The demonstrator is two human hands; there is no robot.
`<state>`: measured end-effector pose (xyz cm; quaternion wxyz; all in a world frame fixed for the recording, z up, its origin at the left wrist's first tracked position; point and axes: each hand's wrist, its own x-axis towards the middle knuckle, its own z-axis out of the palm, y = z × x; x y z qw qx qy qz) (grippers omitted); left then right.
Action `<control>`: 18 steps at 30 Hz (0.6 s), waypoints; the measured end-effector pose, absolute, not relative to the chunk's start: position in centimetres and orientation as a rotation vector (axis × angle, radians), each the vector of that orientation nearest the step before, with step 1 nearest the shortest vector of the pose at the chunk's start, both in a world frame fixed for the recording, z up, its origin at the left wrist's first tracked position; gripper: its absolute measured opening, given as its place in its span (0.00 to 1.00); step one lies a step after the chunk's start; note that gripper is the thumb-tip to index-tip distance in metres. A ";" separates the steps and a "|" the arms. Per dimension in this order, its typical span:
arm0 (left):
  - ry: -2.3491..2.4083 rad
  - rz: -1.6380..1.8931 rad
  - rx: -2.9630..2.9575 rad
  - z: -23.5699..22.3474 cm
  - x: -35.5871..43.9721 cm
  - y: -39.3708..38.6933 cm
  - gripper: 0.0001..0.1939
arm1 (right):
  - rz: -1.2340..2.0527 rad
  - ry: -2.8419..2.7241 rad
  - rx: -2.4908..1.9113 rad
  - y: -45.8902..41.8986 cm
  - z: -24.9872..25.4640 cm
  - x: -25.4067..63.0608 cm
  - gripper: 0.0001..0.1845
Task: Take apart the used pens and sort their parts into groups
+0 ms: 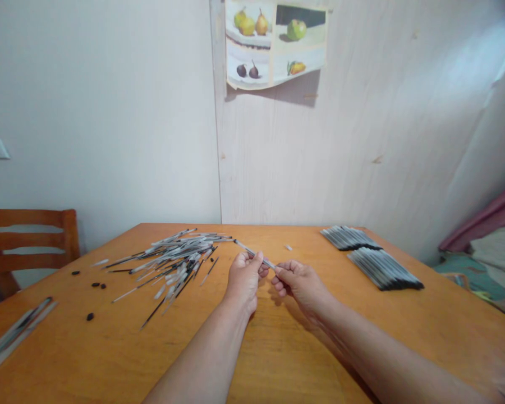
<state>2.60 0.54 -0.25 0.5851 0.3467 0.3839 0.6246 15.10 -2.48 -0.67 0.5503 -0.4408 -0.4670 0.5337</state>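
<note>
Over the middle of the table, my left hand pinches a slim pen with a pale barrel and a dark far end. The pen slants down to the right, where my right hand closes its thumb and fingers on the near end. Fingers hide part of that end, so I cannot tell whether a cap is on it. Left of my hands lies a loose heap of pen parts, pale tubes mixed with dark refills. To the right, two neat rows of pens with dark ends lie side by side.
Several small black pieces lie on the wooden table at left, near a clear packet with dark contents. A small white piece lies beyond my hands. A chair stands at left; a wall is behind.
</note>
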 end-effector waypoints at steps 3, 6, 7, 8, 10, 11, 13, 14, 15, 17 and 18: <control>0.897 1.457 0.798 -0.1 2.8 0.4 0.10 | 1.245 -1.108 -1.043 -2.6 -0.6 15.1 0.12; 0.897 1.450 0.804 -0.1 2.9 0.2 0.08 | 1.231 -1.116 -1.051 -2.6 -0.5 15.2 0.13; 0.897 1.449 0.808 -0.1 2.9 0.2 0.08 | 1.228 -1.121 -1.053 -2.6 -0.5 15.2 0.13; 0.895 1.448 0.812 0.0 2.9 0.2 0.08 | 1.225 -1.127 -1.053 -2.6 -0.5 15.3 0.14; 0.889 1.446 0.817 0.0 3.0 0.1 0.09 | 1.218 -1.142 -1.048 -2.5 -0.6 15.4 0.14; 0.885 1.442 0.818 0.0 3.0 0.0 0.09 | 1.215 -1.150 -1.043 -2.5 -0.6 15.4 0.14; 0.878 1.435 0.820 0.0 3.0 -0.1 0.10 | 1.209 -1.164 -1.037 -2.5 -0.6 15.5 0.15; 0.877 1.431 0.820 0.0 3.0 -0.1 0.10 | 1.208 -1.166 -1.036 -2.5 -0.6 15.5 0.15; 0.877 1.426 0.823 0.0 3.0 -0.1 0.10 | 1.208 -1.167 -1.036 -2.6 -0.7 15.5 0.15; 0.878 1.421 0.831 -0.1 3.0 -0.1 0.10 | 1.206 -1.164 -1.039 -2.6 -0.7 15.5 0.15; 0.877 1.421 0.836 -0.2 3.0 0.0 0.11 | 1.205 -1.164 -1.038 -2.6 -0.8 15.5 0.15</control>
